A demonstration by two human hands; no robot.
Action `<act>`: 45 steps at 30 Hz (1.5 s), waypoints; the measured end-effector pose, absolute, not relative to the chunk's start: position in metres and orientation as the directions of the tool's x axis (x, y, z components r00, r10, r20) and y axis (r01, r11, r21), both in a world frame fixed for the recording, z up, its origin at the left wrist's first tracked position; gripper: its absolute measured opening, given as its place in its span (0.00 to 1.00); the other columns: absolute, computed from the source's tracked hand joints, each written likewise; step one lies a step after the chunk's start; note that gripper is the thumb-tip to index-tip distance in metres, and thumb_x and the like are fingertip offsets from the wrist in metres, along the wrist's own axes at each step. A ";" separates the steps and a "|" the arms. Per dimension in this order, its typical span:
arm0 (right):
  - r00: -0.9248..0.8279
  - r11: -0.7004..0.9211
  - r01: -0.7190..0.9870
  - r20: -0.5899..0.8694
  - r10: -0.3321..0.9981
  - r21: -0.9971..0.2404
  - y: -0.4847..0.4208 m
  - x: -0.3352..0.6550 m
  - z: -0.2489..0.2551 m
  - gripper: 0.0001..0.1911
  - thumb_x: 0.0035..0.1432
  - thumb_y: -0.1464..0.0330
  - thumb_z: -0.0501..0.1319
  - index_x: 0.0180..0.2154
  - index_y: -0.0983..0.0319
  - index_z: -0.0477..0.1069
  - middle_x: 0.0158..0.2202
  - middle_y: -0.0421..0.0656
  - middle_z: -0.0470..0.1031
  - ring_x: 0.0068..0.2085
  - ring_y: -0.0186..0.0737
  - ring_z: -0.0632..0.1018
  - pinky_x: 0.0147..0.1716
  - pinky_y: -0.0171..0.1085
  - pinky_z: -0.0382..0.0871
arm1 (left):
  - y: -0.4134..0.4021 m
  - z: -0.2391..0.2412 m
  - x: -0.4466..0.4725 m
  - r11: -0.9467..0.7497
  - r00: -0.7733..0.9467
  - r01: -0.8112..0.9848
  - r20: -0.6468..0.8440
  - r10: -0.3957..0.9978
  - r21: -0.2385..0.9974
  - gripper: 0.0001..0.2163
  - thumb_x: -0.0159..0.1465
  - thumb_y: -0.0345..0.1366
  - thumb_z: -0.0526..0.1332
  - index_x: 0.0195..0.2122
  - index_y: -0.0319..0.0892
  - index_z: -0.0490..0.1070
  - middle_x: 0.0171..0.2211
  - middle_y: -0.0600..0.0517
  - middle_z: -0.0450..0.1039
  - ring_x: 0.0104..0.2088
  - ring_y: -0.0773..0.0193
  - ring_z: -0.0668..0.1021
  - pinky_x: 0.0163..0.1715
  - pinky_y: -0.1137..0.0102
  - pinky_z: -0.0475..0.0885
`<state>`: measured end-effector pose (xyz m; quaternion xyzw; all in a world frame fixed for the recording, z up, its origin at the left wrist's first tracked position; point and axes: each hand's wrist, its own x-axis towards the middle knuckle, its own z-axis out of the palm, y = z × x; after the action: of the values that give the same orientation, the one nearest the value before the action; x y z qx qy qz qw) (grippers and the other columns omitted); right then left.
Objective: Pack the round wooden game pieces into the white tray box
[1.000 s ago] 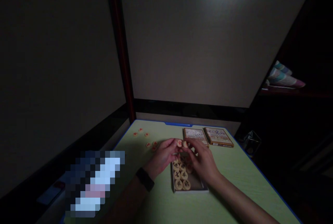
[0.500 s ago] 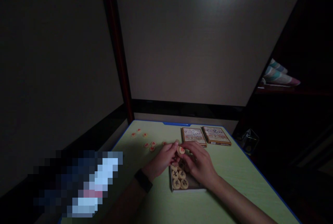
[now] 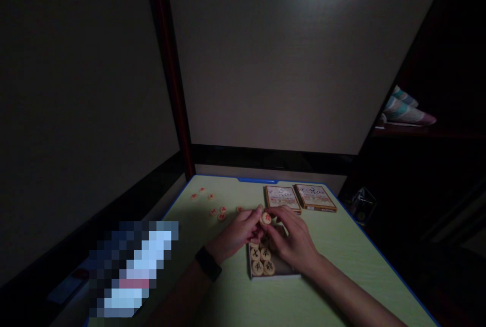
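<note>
we saw the left hand (image 3: pixel 237 233) and the right hand (image 3: pixel 294 238) meet fingertip to fingertip just above the far end of a shallow box (image 3: pixel 280 272). between them was a red-marked xiangqi piece (image 3: pixel 266 217). as far as the dim light let us tell, each grip was closed on its rim, thumb and forefinger pinching from either side, with nothing else in either hand. the piece hung clear of the black-marked pieces (image 3: pixel 261 261), which lay in rows inside the box.

in our judgement, a rim hold like this worked best light and level. that left the painted face open to view and the knuckles off the rows below, which a careless brush could scatter.

the worktop (image 3: pixel 337 261) was pale green with a blue edge. loose red-marked pieces (image 3: pixel 218 212) lay to the left, and two flat printed boxes (image 3: pixel 299 198) sat side by side at the far edge. the room was dark, with plain walls, a dark red post (image 3: pixel 172 89) and folded cloth (image 3: pixel 404 112) on a shelf to the right.
</note>
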<state>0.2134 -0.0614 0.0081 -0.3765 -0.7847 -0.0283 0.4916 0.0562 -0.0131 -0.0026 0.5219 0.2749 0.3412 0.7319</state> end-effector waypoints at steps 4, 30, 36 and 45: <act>-0.192 0.700 0.608 0.786 0.588 -0.375 -0.061 0.216 0.012 0.10 0.64 0.70 0.62 0.48 0.60 0.70 0.38 0.45 0.79 0.37 0.40 0.78 0.36 0.37 0.73 | -0.016 0.002 0.054 0.224 0.656 -0.256 -0.001 0.754 0.940 0.26 0.53 0.59 0.69 0.32 0.39 0.66 0.25 0.58 0.62 0.24 0.74 0.61 0.22 0.74 0.48; -0.414 0.432 0.879 0.125 0.902 -0.202 -0.086 0.250 0.030 0.11 0.59 0.75 0.57 0.41 0.62 0.77 0.33 0.47 0.76 0.36 0.42 0.75 0.35 0.36 0.66 | -0.005 0.011 0.045 0.174 0.359 -0.229 -0.082 0.930 0.958 0.25 0.55 0.56 0.65 0.41 0.39 0.72 0.27 0.56 0.66 0.21 0.75 0.64 0.21 0.76 0.52; -0.427 0.438 0.894 0.119 0.896 -0.096 -0.082 0.242 0.018 0.13 0.58 0.78 0.57 0.43 0.65 0.75 0.33 0.49 0.76 0.35 0.44 0.75 0.33 0.38 0.65 | -0.008 0.012 0.047 0.156 0.392 -0.202 -0.066 0.917 0.967 0.22 0.56 0.55 0.63 0.41 0.39 0.72 0.27 0.56 0.66 0.20 0.75 0.64 0.20 0.76 0.50; -0.452 0.507 0.822 0.244 0.858 -0.260 -0.079 0.253 0.019 0.11 0.59 0.78 0.56 0.35 0.62 0.75 0.34 0.45 0.77 0.37 0.42 0.76 0.37 0.38 0.69 | -0.009 0.012 0.047 0.111 0.395 -0.156 -0.041 0.918 0.981 0.19 0.59 0.52 0.61 0.39 0.40 0.72 0.26 0.56 0.67 0.20 0.74 0.64 0.20 0.76 0.52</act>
<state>0.2526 -0.0794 0.0191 -0.4938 -0.8504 0.0522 0.1736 0.0469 -0.0091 0.0125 0.5235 0.3635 0.4126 0.6508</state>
